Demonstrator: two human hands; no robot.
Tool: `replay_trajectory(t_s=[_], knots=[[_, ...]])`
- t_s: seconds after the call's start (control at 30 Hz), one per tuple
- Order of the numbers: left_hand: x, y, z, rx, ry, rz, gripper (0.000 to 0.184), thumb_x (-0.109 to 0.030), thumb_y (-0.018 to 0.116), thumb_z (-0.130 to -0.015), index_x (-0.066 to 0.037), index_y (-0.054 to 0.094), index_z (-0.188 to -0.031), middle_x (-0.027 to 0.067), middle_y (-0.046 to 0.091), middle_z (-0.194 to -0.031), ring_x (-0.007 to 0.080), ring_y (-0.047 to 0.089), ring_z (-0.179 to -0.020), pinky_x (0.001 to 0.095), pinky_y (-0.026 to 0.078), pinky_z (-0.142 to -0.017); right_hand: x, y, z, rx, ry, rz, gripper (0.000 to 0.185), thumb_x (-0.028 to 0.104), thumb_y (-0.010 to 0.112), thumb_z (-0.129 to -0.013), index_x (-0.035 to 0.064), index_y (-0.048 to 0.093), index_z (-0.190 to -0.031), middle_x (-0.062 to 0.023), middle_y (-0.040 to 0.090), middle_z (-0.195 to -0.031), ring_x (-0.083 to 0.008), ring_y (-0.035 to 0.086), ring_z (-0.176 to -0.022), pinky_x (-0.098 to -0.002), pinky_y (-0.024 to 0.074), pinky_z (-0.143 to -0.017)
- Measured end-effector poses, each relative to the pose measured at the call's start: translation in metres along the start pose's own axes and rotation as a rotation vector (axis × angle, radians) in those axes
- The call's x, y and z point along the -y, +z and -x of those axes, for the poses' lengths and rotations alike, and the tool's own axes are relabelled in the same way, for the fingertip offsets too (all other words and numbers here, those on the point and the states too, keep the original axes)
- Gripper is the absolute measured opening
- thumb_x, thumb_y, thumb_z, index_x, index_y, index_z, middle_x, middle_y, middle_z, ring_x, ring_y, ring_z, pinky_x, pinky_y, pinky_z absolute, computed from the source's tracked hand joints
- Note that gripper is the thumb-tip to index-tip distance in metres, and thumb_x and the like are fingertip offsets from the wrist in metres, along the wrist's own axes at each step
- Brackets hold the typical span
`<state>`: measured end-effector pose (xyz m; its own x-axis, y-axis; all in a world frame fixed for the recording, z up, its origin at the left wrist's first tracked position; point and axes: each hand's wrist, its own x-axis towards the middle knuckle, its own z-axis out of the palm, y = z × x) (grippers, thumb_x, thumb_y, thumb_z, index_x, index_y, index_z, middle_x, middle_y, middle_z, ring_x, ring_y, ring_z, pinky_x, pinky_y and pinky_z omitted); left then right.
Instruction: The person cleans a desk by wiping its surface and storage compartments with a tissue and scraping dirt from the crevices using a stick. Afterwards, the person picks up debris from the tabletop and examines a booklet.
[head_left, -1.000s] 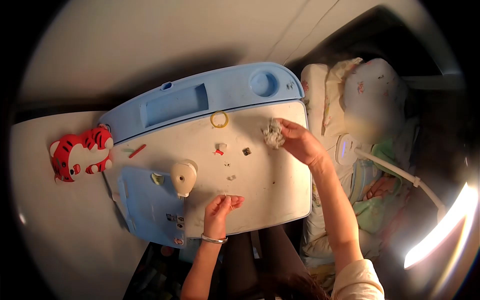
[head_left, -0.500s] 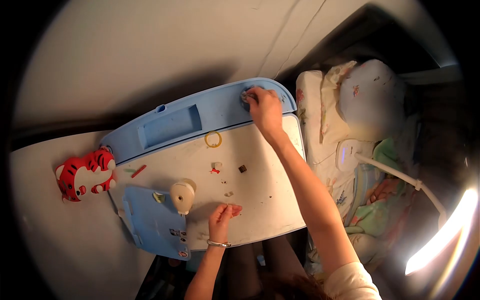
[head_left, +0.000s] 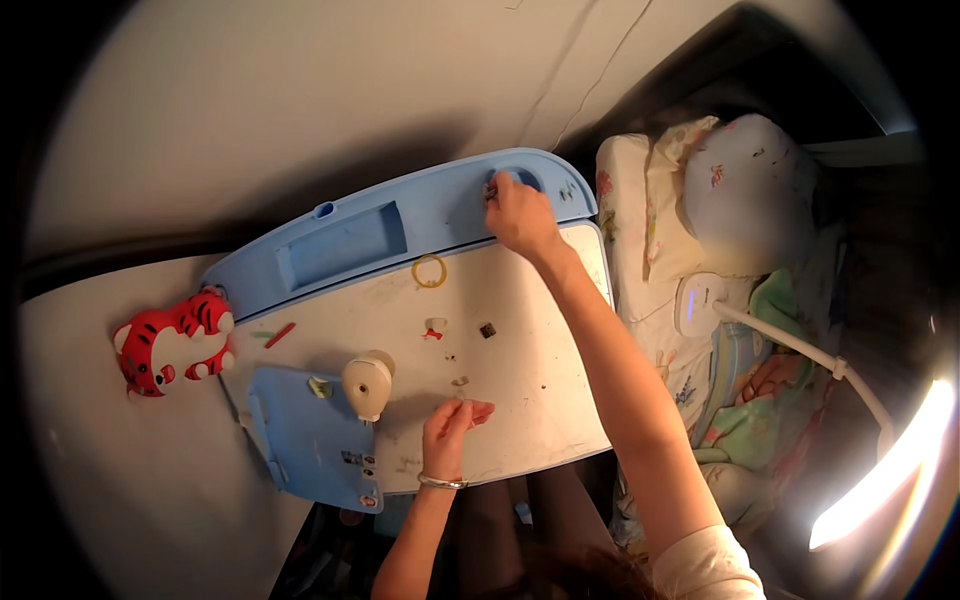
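Note:
My right hand [head_left: 521, 214] is over the right end of the blue tray [head_left: 445, 205] along the desk's far edge, beside a round recess. Its fingers are closed around something small and greyish that I cannot make out. Low over the near edge of the white desktop [head_left: 520, 330], my left hand [head_left: 452, 430] has thumb and forefinger pinched together; whatever lies between them is too small to name. Ahead of that hand are small bits, a red piece [head_left: 432, 335] and a dark square piece [head_left: 487, 330].
A beige rounded device [head_left: 367, 387] stands by a blue panel [head_left: 305, 440] on the left. Further left lies a red tiger-shaped thing [head_left: 175, 343]. A yellow ring [head_left: 429, 271] rests near the tray. On the right are a lit lamp [head_left: 890, 465] and bedding [head_left: 625, 200].
My right hand has shifted slightly left and nearer, away from the round recess, with the greyish thing in its fingers. My left hand has moved slightly forward, still pinched.

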<state>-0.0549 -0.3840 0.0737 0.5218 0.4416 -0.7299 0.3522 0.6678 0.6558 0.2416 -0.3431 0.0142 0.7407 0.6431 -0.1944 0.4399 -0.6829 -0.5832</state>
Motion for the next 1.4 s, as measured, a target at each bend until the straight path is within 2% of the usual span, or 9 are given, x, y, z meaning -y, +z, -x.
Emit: replay_trajectory(t_s=[0.23, 0.27, 0.37, 0.4, 0.53, 0.63, 0.9, 1.07, 1.4], knots=[[-0.003, 0.002, 0.006, 0.018, 0.006, 0.033, 0.020, -0.015, 0.053, -0.096, 0.002, 0.062, -0.093, 0.0130, 0.068, -0.093, 0.0225, 0.067, -0.090, 0.0346, 0.052, -0.085, -0.013, -0.021, -0.040, 0.406, -0.024, 0.032, 0.030, 0.014, 0.048, -0.082, 0.0050, 0.060, -0.107, -0.0234, 0.064, -0.101, -0.0372, 0.060, -0.097, -0.0418, 0.0462, -0.084], [-0.003, 0.001, 0.007, 0.015, 0.008, 0.038, 0.019, -0.015, 0.053, -0.096, 0.002, 0.062, -0.093, 0.0133, 0.068, -0.093, 0.0229, 0.067, -0.090, 0.0355, 0.052, -0.085, -0.010, -0.026, -0.046, 0.533, 0.086, 0.027, 0.029, 0.014, 0.049, -0.082, 0.0031, 0.061, -0.106, -0.0194, 0.065, -0.103, -0.0302, 0.060, -0.095, -0.0372, 0.0457, -0.082], [-0.001, -0.003, 0.009, 0.003, 0.008, 0.062, 0.019, -0.015, 0.053, -0.096, 0.001, 0.062, -0.093, 0.0135, 0.068, -0.093, 0.0235, 0.067, -0.090, 0.0368, 0.052, -0.086, -0.017, -0.024, -0.052, 0.541, 0.018, -0.167, 0.030, 0.019, 0.047, -0.082, -0.0061, 0.064, -0.084, -0.0226, 0.065, -0.085, -0.0332, 0.061, -0.077, -0.0431, 0.0454, -0.071], [-0.001, -0.005, 0.009, -0.003, 0.007, 0.071, 0.019, -0.015, 0.053, -0.096, 0.001, 0.062, -0.093, 0.0133, 0.067, -0.093, 0.0236, 0.067, -0.090, 0.0371, 0.052, -0.086, -0.016, -0.026, -0.056, 0.595, 0.045, -0.154, 0.029, 0.021, 0.048, -0.082, -0.0035, 0.062, -0.076, -0.0153, 0.062, -0.071, -0.0258, 0.053, -0.065, -0.0413, 0.0425, -0.064], [0.002, -0.011, 0.011, -0.010, 0.014, 0.093, 0.019, -0.015, 0.052, -0.096, 0.001, 0.061, -0.093, 0.0134, 0.067, -0.093, 0.0236, 0.067, -0.090, 0.0374, 0.053, -0.086, -0.013, -0.043, -0.041, 0.442, 0.341, -0.556, 0.018, 0.016, 0.048, -0.084, 0.0042, 0.061, -0.082, -0.0013, 0.058, -0.083, -0.0151, 0.052, -0.072, -0.0317, 0.0418, -0.067], [0.003, -0.014, 0.012, -0.018, -0.002, 0.117, 0.018, -0.014, 0.052, -0.096, 0.001, 0.061, -0.094, 0.0130, 0.067, -0.093, 0.0233, 0.067, -0.090, 0.0376, 0.053, -0.086, -0.025, -0.042, -0.026, 0.406, 0.462, -1.015, 0.019, 0.023, 0.048, -0.084, 0.0061, 0.058, -0.084, -0.0035, 0.060, -0.089, -0.0169, 0.055, -0.075, -0.0325, 0.0460, -0.069], [-0.004, -0.012, 0.010, -0.019, -0.033, 0.145, 0.017, -0.014, 0.052, -0.096, 0.000, 0.061, -0.093, 0.0112, 0.066, -0.093, 0.0225, 0.066, -0.090, 0.0379, 0.054, -0.084, -0.047, -0.061, 0.055, 0.610, 0.525, -1.731, 0.021, 0.015, 0.044, -0.087, 0.0033, 0.055, -0.100, -0.0110, 0.064, -0.097, -0.0244, 0.064, -0.089, -0.0396, 0.0542, -0.081], [-0.009, -0.010, 0.008, -0.025, -0.048, 0.122, 0.017, -0.014, 0.052, -0.096, 0.000, 0.060, -0.093, 0.0105, 0.066, -0.091, 0.0221, 0.066, -0.090, 0.0384, 0.054, -0.083, -0.044, -0.049, 0.106, 0.485, 0.557, -1.707, 0.023, -0.001, 0.049, -0.086, 0.0014, 0.054, -0.109, -0.0069, 0.061, -0.098, -0.0163, 0.063, -0.087, -0.0320, 0.0561, -0.076], [-0.009, -0.002, 0.004, -0.023, -0.015, 0.154, 0.019, -0.015, 0.053, -0.096, 0.003, 0.060, -0.094, 0.0120, 0.065, -0.092, 0.0218, 0.066, -0.087, 0.0368, 0.055, -0.082, -0.019, -0.029, 0.089, 0.294, 0.429, -1.505, 0.021, -0.006, 0.047, -0.086, 0.0030, 0.059, -0.101, -0.0042, 0.062, -0.094, -0.0111, 0.059, -0.081, -0.0233, 0.0476, -0.071]])
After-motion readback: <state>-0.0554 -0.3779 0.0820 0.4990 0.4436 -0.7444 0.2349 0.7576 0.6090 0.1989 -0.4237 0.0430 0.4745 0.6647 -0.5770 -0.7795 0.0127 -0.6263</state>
